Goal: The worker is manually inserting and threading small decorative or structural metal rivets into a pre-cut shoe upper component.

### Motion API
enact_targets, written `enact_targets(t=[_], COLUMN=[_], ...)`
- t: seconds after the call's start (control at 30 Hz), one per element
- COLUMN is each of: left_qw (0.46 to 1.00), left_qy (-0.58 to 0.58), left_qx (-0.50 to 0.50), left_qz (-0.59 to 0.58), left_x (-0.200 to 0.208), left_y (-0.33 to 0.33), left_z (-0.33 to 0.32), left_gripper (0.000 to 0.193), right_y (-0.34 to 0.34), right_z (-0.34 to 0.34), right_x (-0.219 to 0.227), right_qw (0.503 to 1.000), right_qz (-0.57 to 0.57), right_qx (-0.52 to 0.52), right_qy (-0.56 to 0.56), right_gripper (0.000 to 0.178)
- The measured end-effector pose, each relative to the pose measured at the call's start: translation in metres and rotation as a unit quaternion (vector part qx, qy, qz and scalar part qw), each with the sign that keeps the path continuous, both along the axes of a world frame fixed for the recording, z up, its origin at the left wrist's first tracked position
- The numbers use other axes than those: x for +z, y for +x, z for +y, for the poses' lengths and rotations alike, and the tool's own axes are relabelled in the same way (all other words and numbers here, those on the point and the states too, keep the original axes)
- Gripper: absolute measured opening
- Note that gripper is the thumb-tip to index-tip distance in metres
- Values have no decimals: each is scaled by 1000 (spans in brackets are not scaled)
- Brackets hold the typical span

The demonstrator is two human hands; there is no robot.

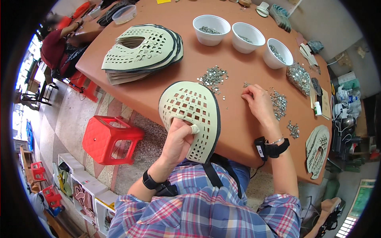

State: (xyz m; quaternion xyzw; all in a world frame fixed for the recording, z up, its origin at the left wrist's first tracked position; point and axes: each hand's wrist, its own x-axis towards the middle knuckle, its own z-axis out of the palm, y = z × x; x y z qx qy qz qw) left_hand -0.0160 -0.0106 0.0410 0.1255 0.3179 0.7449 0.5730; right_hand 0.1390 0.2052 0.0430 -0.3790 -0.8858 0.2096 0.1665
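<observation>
My left hand [178,141] grips a cream shoe upper [190,99] at its inner curved edge. Square holes run in rows across the upper, and a dark edging follows its outer rim. A white wrap covers one fingertip of that hand. Over the brown table, my right hand [258,101] has thumb and forefinger pinched together beside a tiny cluster of studs [246,84]; whatever lies between the fingertips is too small to make out. Loose piles of shiny metal studs [214,78] and more studs [279,104] lie on either side of this hand.
A stack of similar uppers [143,47] sits at the table's left. White bowls of studs [211,29] stand at the back, near a clear bag of studs [298,77]. More uppers [317,150] lie at right. A red stool [105,139] stands left; another person [57,47] sits beyond.
</observation>
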Motion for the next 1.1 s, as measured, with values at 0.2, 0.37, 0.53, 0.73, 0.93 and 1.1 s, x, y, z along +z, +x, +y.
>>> enact_targets(t=[0.2, 0.37, 0.53, 0.73, 0.93, 1.1], left_qw=[1000, 1000, 1000, 999, 994, 990], left_qy=[10, -16, -7, -21, -59, -59], left_qx=[14, -5, -28, -6, 1, 14], left_qz=[-25, -9, 9, 47, 90, 129], left_x=[4, 0, 3, 7, 7, 16], left_y=[1, 5, 9, 16, 20, 26], left_z=[2, 6, 8, 10, 10, 14], left_gripper=[53, 44, 41, 30, 21, 20], right_y=[-1, -5, -11, -8, -5, -5], right_z=[-31, -93, -103, -104, -108, -104], right_x=[26, 62, 41, 29, 31, 30], right_qw=[971, 833, 828, 880, 836, 864], right_qz=[139, 311, 350, 347, 387, 386], right_qx=[-35, 15, 33, 42, 3, 29], right_qy=[-191, -457, -437, -321, -389, -321], right_gripper=[9, 6, 17, 16, 10, 8])
